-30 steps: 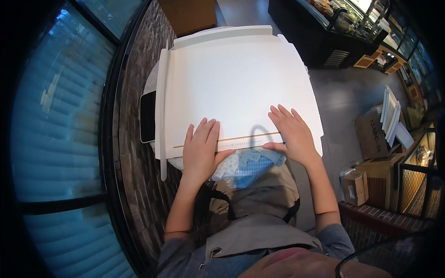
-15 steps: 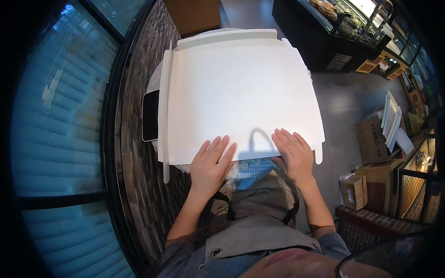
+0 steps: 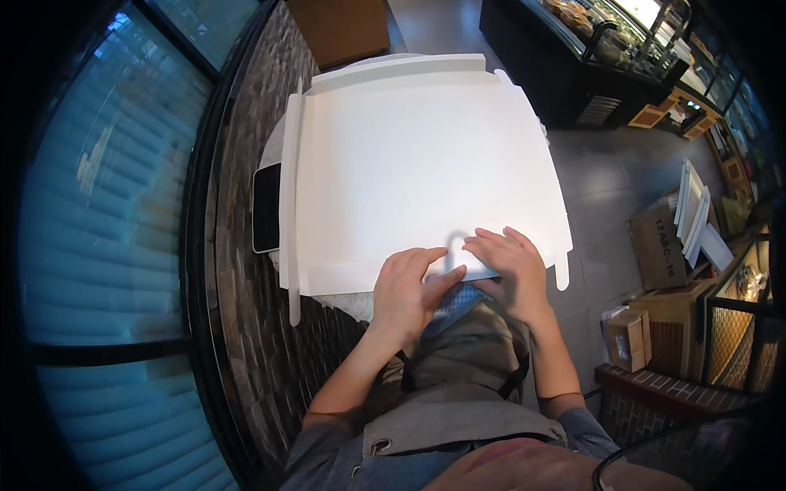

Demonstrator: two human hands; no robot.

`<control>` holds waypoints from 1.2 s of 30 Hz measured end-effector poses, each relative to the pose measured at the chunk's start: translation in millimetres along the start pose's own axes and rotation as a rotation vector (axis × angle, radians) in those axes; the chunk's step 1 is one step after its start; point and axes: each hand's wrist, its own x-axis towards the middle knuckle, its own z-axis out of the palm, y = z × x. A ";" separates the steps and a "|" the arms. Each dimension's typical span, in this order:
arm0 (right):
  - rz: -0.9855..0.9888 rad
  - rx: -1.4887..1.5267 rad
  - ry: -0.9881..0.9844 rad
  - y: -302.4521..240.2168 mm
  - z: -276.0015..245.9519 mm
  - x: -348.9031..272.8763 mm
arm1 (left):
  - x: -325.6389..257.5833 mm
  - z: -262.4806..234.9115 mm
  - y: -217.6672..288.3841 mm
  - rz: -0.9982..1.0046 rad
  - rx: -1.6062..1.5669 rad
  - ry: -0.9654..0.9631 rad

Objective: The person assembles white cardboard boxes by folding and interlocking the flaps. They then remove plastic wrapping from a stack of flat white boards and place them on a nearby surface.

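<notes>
A large white cardboard sheet (image 3: 417, 164) with creased flaps lies over a round table, and its near edge faces my body. My left hand (image 3: 405, 290) is at the middle of that edge, fingers bent over the board and thumb pointing right along the edge. Close beside it, my right hand (image 3: 516, 274) has its fingers over the top and its thumb low at the edge. Both hands grip the near flap; the fingertips' undersides are hidden. Below the edge shows a piece of blue patterned cloth or paper (image 3: 454, 304), partly covered by my hands.
A dark phone or tablet (image 3: 266, 209) sticks out from under the sheet's left side. Left of the table runs a framed window (image 3: 106, 204). Cardboard boxes (image 3: 657, 250) stand on the right, and a black display counter (image 3: 565, 78) is at the far right.
My left hand has slid right along the near edge, and its flat fingers have bent. My right hand has moved slightly left, its fingers curling in. The sheet has barely shifted.
</notes>
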 end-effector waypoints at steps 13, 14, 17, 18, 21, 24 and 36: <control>-0.262 0.035 0.315 10.5 20.5 -9.1 | -0.9 -17.4 -4.7 -0.130 -0.018 0.010; -0.272 0.033 0.338 10.9 20.3 -9.1 | -1.2 -30.3 -8.7 -0.164 0.061 -0.022; -0.270 -0.036 0.382 9.0 23.5 -9.8 | -12.8 -48.6 -20.7 -0.214 0.063 0.023; -0.258 -0.043 0.376 7.5 25.5 -10.9 | -16.9 -48.4 -22.1 -0.194 0.068 0.040; -0.221 -0.046 0.358 5.2 27.6 -13.8 | -26.0 -36.4 -26.2 -0.119 0.111 0.119; -0.218 -0.018 0.336 5.6 23.2 -10.0 | -28.8 -35.2 -23.2 -0.123 0.147 0.118; -0.243 -0.081 0.427 23.1 18.4 -23.9 | -55.0 -44.0 -51.7 -0.081 0.261 0.261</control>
